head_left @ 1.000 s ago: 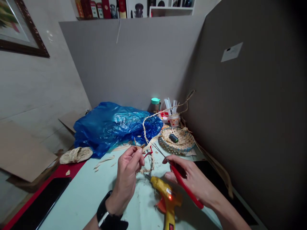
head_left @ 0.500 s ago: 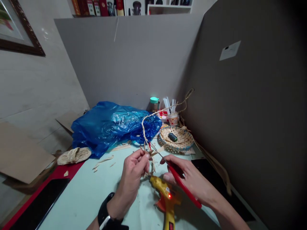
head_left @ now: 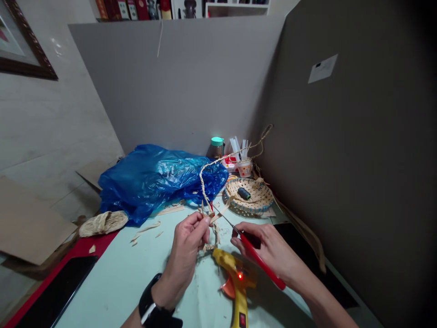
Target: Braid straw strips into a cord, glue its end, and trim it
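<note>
My left hand (head_left: 187, 248) pinches the end of a braided straw cord (head_left: 204, 191) between thumb and fingertips; the cord arcs up and runs back toward the corner. My right hand (head_left: 273, 250) grips red-handled scissors (head_left: 254, 255), and their thin blades reach left to the straw just beside my left fingertips. Loose straw ends hang below the pinch. A yellow hot glue gun (head_left: 235, 284) lies on the pale green table (head_left: 116, 282) under and between my hands, its red light lit.
A crumpled blue plastic bag (head_left: 153, 177) lies behind my hands. A woven basket tray (head_left: 251, 196) with a dark spool sits at right, a cup of sticks (head_left: 244, 166) and a jar (head_left: 216, 146) behind it. A straw bundle (head_left: 102, 222) lies left. Grey boards wall in the back and right.
My hands came closer together; the scissor blades moved left to the straw end at my left fingertips. The camera shifted slightly right.
</note>
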`<state>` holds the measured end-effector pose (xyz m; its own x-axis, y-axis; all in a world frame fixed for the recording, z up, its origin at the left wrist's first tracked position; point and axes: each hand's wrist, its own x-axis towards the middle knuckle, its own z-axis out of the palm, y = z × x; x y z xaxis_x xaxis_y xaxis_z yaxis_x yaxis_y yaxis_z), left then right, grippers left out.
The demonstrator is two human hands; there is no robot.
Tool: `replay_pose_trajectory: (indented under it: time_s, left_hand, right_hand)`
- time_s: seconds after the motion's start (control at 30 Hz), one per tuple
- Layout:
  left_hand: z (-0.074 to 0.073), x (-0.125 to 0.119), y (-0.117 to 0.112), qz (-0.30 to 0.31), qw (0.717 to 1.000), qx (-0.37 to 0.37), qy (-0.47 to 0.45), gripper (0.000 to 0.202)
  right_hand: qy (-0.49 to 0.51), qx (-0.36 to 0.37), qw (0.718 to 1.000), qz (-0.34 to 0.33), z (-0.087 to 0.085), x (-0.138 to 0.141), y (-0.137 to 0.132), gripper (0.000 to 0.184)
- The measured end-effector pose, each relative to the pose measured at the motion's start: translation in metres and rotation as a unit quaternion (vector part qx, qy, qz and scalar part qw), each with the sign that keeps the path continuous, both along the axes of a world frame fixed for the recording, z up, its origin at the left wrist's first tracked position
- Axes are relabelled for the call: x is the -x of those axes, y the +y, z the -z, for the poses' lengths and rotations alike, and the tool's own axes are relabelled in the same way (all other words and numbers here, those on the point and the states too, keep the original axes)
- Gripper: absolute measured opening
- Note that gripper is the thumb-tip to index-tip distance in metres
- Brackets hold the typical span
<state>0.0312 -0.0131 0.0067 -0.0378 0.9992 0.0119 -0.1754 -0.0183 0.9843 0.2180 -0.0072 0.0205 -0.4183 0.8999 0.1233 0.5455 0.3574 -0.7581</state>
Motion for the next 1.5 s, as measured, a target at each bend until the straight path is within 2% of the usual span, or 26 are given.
replay_pose_trajectory:
  time_s: [0.1, 0.2, 0.3, 0.47, 0.6, 0.7, 0.83, 0.93, 1.0, 1.13, 1.23, 1.3, 1.4, 1.5]
  left_hand:
    - [0.001, 0.001, 0.000, 0.002, 1.000, 0.007, -0.003, 0.028]
    - [0.001, 0.001, 0.001, -0.003, 1.000, 0.008, -0.007, 0.027]
    - [0.001, 0.002, 0.001, -0.009, 1.000, 0.007, -0.013, 0.027]
    - [-0.004, 0.005, 0.003, -0.025, 0.999, 0.000, -0.028, 0.025]
    - [-0.007, 0.011, 0.006, -0.047, 0.998, -0.012, -0.043, 0.025]
    - [-0.009, 0.014, 0.008, -0.057, 0.997, -0.017, -0.055, 0.026]
    - [-0.010, 0.014, 0.008, -0.053, 0.996, -0.019, -0.067, 0.027]
    - [-0.011, 0.012, 0.005, -0.046, 0.996, -0.026, -0.066, 0.026]
    - [-0.010, 0.011, 0.003, -0.042, 0.997, -0.034, -0.060, 0.025]
    - [-0.008, 0.009, 0.002, -0.039, 0.997, -0.048, -0.045, 0.027]
    - [-0.007, 0.010, 0.003, -0.035, 0.997, -0.053, -0.040, 0.026]
    - [-0.006, 0.010, 0.003, -0.031, 0.997, -0.056, -0.040, 0.024]
    - [-0.006, 0.011, 0.002, -0.025, 0.997, -0.058, -0.042, 0.024]
    - [-0.005, 0.012, 0.002, -0.023, 0.998, -0.053, -0.040, 0.024]
  right_hand:
    - [-0.022, -0.025, 0.999, 0.013, 0.001, 0.000, 0.001, 0.027]
    - [-0.120, -0.054, 0.991, 0.023, 0.001, -0.004, 0.003, 0.031]
    - [-0.230, -0.056, 0.971, 0.038, 0.001, -0.014, 0.008, 0.028]
    - [-0.361, -0.039, 0.925, 0.114, 0.010, -0.030, 0.019, 0.016]
    - [-0.418, -0.035, 0.900, 0.119, 0.014, -0.032, 0.018, 0.016]
    - [-0.444, -0.043, 0.886, 0.127, 0.009, -0.028, 0.011, 0.020]
    - [-0.453, -0.091, 0.877, 0.132, -0.006, -0.010, 0.010, 0.022]
    - [-0.451, -0.131, 0.879, 0.080, -0.010, 0.013, 0.029, 0.018]
    - [-0.456, -0.147, 0.877, 0.043, -0.006, 0.028, 0.047, 0.018]
    - [-0.463, -0.162, 0.871, 0.005, 0.013, 0.047, 0.077, 0.028]
    - [-0.451, -0.175, 0.875, -0.001, 0.025, 0.052, 0.083, 0.029]
    - [-0.428, -0.189, 0.884, 0.003, 0.026, 0.052, 0.081, 0.027]
    - [-0.372, -0.217, 0.902, 0.030, 0.012, 0.046, 0.073, 0.019]
    - [-0.297, -0.238, 0.922, 0.078, -0.017, 0.027, 0.060, 0.024]
